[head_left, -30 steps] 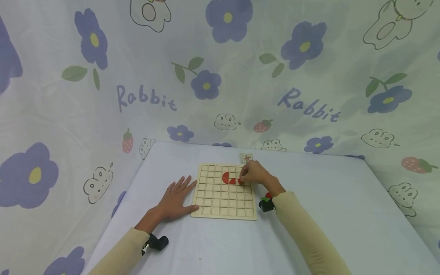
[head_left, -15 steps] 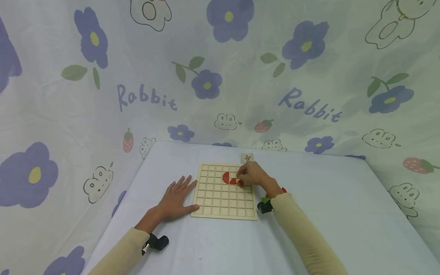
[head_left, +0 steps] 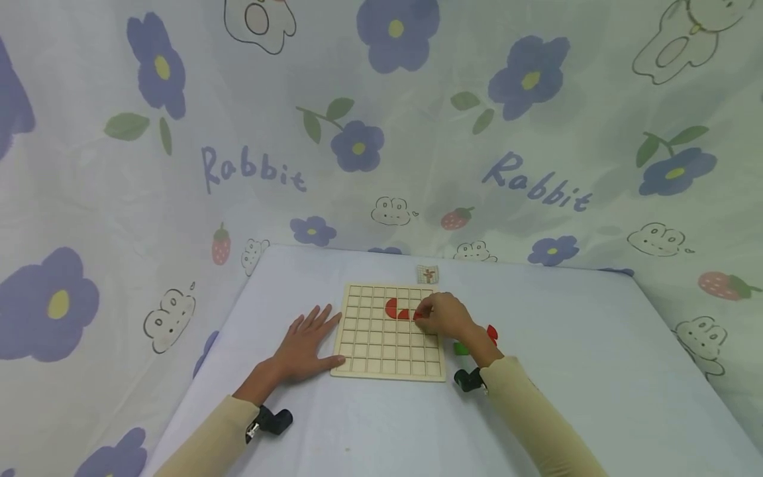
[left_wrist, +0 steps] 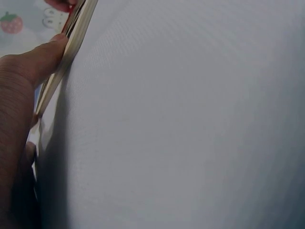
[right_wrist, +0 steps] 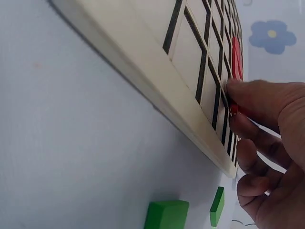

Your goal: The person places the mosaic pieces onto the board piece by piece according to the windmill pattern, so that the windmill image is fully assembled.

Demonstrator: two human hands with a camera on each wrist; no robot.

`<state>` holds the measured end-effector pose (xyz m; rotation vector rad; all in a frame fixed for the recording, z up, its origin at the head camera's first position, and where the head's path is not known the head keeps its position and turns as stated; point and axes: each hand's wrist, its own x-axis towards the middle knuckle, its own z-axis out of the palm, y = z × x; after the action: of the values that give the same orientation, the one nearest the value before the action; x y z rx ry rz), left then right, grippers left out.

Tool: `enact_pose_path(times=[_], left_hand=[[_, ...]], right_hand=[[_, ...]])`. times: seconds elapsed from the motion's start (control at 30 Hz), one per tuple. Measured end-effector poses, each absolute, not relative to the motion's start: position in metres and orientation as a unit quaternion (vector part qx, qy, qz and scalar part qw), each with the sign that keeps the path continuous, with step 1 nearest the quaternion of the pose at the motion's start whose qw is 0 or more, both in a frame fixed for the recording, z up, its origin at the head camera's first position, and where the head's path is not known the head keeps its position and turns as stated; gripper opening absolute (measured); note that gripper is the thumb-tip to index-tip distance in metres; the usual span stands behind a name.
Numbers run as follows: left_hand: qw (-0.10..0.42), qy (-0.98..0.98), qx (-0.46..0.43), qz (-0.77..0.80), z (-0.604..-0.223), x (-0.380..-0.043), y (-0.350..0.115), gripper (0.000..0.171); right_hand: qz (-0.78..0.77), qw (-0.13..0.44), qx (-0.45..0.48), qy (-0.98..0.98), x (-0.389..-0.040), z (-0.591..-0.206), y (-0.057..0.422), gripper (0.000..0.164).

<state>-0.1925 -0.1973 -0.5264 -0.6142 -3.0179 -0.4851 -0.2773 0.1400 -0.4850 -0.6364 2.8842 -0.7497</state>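
A pale wooden grid board (head_left: 374,347) lies on the white table. My right hand (head_left: 446,315) reaches over its right side and pinches a small red piece (right_wrist: 233,109) between thumb and forefinger, down at the grid cells. Just left of these fingertips, a red quarter-circle piece (head_left: 403,315) and a rounded red shape (head_left: 391,309) sit in the grid. My left hand (head_left: 304,346) lies with fingers spread along the board's left edge. Its thumb (left_wrist: 50,53) touches that edge in the left wrist view.
Beyond the board lies a small card (head_left: 427,274) with a printed grid and brown figure. Green pieces (right_wrist: 167,214) and a loose red piece (head_left: 492,333) rest right of the board, near my right forearm. A flower-patterned cloth (head_left: 357,86) hangs behind the table.
My right hand lifted slightly off the red piece, then came back down toward me to its right side. The card and side pieces show more now. My left hand stays still.
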Motion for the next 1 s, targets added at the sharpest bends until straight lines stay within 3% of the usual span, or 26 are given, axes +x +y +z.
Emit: enact_pose_path(times=[0.53, 1.0], left_hand=[[0.006, -0.968, -0.196, -0.156, -0.530, -0.191, -0.199, 0.097], [0.005, -0.969, -0.200, -0.147, -0.528, -0.194, -0.200, 0.099]], right_hand=[[-0.324, 0.010, -0.189, 0.927, -0.272, -0.497, 0.141, 0.003], [-0.281, 0.005, -0.166, 0.945, -0.268, -0.495, 0.190, 0.008]])
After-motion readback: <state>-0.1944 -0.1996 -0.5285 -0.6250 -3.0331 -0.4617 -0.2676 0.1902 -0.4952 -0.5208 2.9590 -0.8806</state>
